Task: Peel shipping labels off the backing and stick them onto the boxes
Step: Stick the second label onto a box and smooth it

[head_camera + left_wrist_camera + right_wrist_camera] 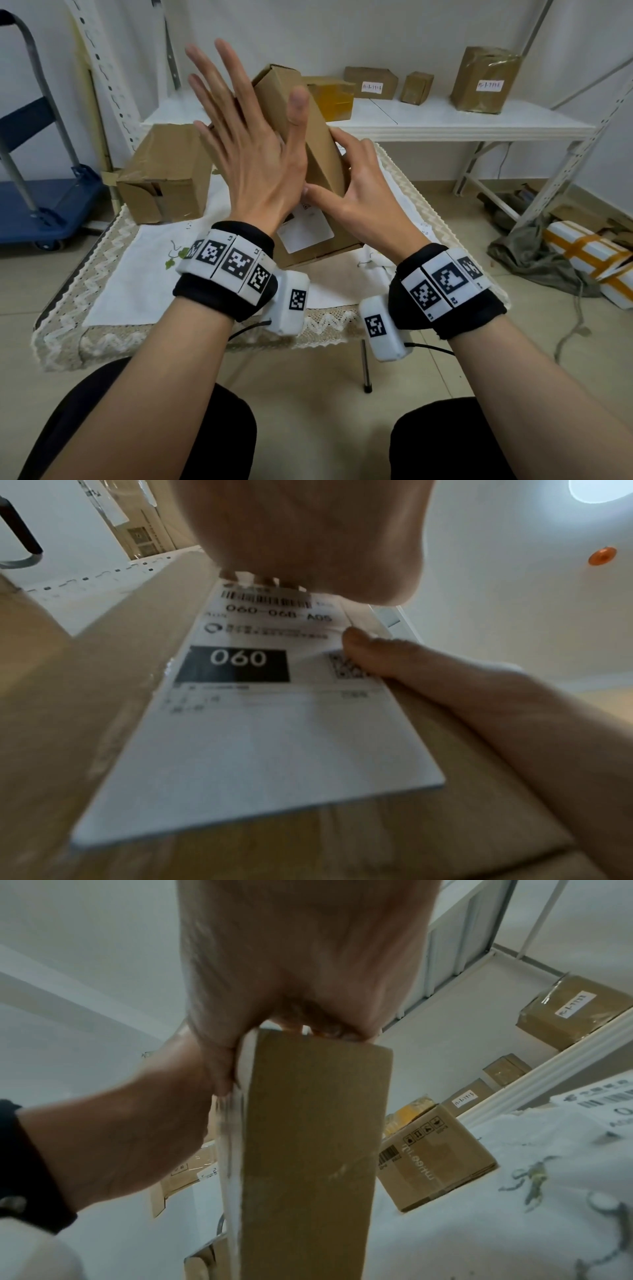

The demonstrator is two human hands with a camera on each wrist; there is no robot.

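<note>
Knees in dark trousers fill the bottom of the head view. Above them, frame centre: left hand [253, 147], fingers splayed and straight, palm pressed flat on the tilted box [301, 113], apparently smoothing the label [305, 228]. Right hand [356, 192] curls round the box's lower right edge, steadying it over the cloth-covered table [113, 329]. Second box [164, 174], centre left; labelled parcels on the shelf [445, 120], upper right.

Left wrist view: label lies flat on the box face, frame centre; the right thumb [373, 653] pins its right edge.

Right wrist view: box's narrow side runs up the centre, fingers gripping its top.
</note>
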